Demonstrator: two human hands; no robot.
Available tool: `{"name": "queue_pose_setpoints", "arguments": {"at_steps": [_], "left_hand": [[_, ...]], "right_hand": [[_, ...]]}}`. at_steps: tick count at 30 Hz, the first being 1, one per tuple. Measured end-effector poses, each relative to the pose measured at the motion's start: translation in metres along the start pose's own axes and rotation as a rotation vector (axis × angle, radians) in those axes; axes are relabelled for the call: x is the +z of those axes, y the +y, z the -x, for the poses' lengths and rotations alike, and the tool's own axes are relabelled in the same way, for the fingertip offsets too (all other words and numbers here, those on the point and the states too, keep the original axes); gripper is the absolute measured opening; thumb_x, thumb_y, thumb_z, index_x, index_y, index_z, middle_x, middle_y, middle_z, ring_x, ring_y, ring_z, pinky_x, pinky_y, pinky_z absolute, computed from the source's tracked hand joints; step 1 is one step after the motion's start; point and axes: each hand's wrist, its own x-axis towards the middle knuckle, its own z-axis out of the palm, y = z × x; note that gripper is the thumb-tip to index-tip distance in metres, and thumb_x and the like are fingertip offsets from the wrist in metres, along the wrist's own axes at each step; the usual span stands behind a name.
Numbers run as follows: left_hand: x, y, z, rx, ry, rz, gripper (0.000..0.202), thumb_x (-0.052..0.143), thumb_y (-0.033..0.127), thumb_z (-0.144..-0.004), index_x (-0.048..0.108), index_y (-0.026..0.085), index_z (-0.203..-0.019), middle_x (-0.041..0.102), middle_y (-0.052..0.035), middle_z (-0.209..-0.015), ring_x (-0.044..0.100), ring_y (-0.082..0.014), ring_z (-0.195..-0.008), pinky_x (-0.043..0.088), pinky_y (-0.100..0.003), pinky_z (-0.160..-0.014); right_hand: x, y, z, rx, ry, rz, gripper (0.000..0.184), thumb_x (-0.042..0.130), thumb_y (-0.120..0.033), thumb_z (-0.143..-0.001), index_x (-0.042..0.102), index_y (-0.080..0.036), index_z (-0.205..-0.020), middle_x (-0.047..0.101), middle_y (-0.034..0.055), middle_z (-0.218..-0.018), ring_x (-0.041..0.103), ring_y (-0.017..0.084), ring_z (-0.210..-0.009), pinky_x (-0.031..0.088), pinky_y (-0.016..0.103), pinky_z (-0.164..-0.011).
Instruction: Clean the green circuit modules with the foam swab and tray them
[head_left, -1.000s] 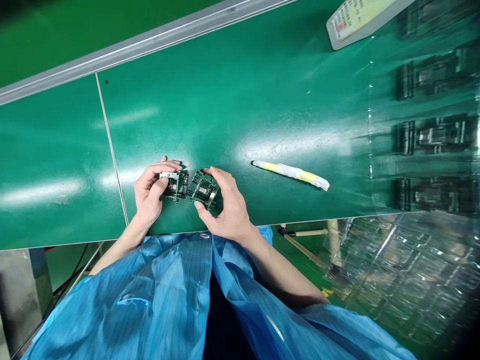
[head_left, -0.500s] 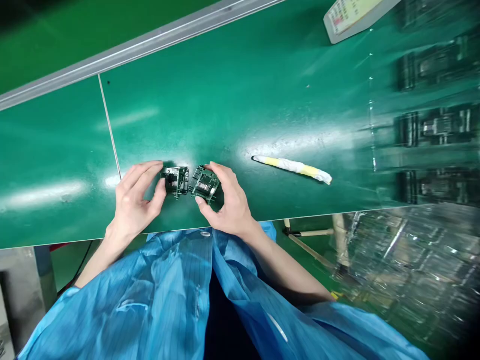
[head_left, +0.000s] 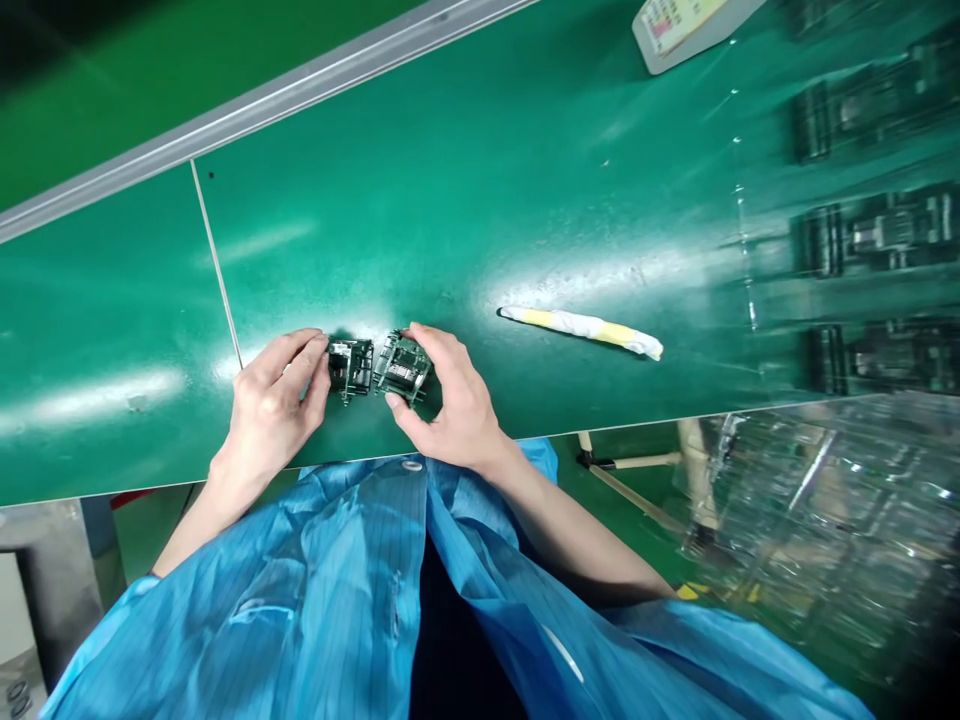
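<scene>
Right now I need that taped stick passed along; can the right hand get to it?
Probably yes: only green table surface lies between the right hand and the taped stick, though the hand grips a small circuit board.

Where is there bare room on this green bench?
Bare green mat lies between the metal rail and the hands, and left of the left hand. Crowded: clear trays at right, the left board and right board, the wrapped stick by the right hand.
</scene>
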Motion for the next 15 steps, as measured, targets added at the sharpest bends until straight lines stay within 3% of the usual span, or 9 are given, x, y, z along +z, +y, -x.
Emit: {"name": "queue_pose_setpoints", "arguments": {"at_steps": [15], "left_hand": [[-0.0053,-0.0008,-0.0043,0.088,-0.076,-0.021,0.015,0.061,0.010,-0.091,0.069,0.015,-0.103,0.075,-0.0085,-0.095,0.073,-0.0187,-0.084,0.059,-0.028,-0.076]], "right_hand": [[-0.0007,0.0000,0.0001,-0.009,0.039,-0.055,0.072,0.062,-0.020,-0.086,0.032,-0.018,-0.152,0.060,0.0208,-0.134,0.060,0.034,-0.124,0.057,0.055,-0.097]]}}
